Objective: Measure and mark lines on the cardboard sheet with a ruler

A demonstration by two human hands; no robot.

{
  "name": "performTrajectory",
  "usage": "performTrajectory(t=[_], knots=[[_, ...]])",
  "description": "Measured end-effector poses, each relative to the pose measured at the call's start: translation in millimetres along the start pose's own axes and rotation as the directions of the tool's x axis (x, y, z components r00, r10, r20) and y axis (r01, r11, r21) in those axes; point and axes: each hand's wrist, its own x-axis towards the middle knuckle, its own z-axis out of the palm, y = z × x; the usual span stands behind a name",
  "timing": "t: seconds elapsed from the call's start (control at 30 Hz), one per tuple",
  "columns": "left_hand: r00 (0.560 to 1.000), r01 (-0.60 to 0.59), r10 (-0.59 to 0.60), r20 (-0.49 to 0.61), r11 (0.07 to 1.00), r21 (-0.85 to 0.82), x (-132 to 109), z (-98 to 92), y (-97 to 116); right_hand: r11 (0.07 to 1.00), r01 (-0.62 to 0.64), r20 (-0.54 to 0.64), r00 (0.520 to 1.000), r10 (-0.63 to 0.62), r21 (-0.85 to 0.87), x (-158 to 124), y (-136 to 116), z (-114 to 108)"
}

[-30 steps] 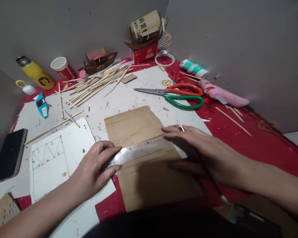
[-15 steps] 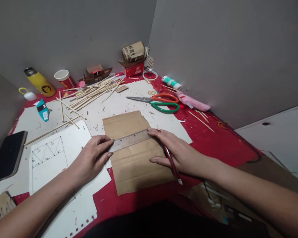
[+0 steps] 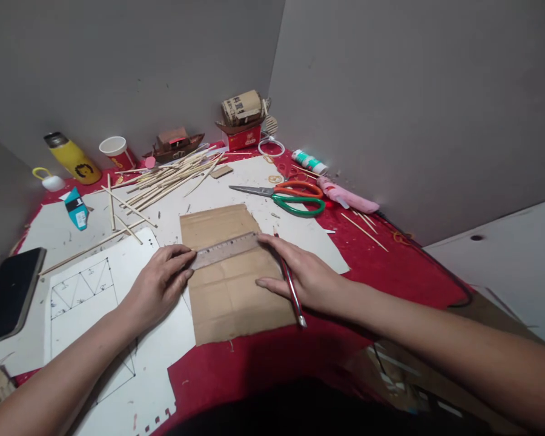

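A clear ruler (image 3: pixel 227 249) lies across a piece of brown cardboard (image 3: pixel 236 303), slanting up to the right. My left hand (image 3: pixel 163 278) pinches the ruler's left end between thumb and fingers, at the cardboard's left edge. At the other end, my right hand (image 3: pixel 306 269) has its index fingertip on the ruler and its thumb lower down on the cardboard. A dark red pencil (image 3: pixel 292 287) is tucked between the fingers of that hand, one end pointing toward me. Under my left forearm lies a sheet of paper (image 3: pixel 86 333) with a drawn zigzag figure.
Orange-and-green scissors (image 3: pixel 277 197) lie beyond the cardboard. Several wooden sticks (image 3: pixel 168 175) are piled at the back left. A phone (image 3: pixel 11 297) rests far left. Behind stand a yellow bottle (image 3: pixel 75 160), a paper cup (image 3: pixel 118 154) and model boats (image 3: pixel 175 145). A pink object (image 3: pixel 349 197) sits right.
Both hands, the ruler and the cardboard have shifted left together, and the cardboard has turned slightly. The ruler stays held at both ends. The camera view has also shifted a little.
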Motion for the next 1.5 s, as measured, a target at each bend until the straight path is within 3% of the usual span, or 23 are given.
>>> performTrajectory(t=[0.2,0.53,0.73,0.87,1.03,1.37,1.5], knots=[[0.997,-0.058,0.059,-0.042,0.998,0.026,0,-1.6,-2,1.0,0.022,0.076,0.997,-0.023,0.005,18,6,-9],[0.998,-0.061,0.061,-0.009,0.998,-0.017,0,-6.1,4,0.998,0.043,-0.007,0.999,-0.042,0.039,35,17,-30],[0.997,-0.069,0.069,0.026,0.998,-0.011,0,-5.5,4,0.984,0.146,-0.175,0.976,-0.126,0.104,44,24,-19],[0.996,-0.073,0.074,0.058,0.997,-0.017,-2,-6.1,3,0.959,0.259,-0.14,0.96,-0.243,0.112,42,33,-13],[0.989,-0.099,0.092,0.114,0.993,0.06,-3,-5.6,7,0.938,0.302,-0.112,0.952,-0.286,0.17,39,38,-14],[0.971,-0.115,0.048,0.233,0.953,0.28,-12,-9.6,32,0.953,0.205,-0.092,0.978,-0.189,0.225,33,41,-6],[0.957,-0.201,0.116,0.266,0.925,0.322,-10,-7.3,48,0.948,0.201,-0.09,0.979,-0.185,0.245,33,40,-7]])
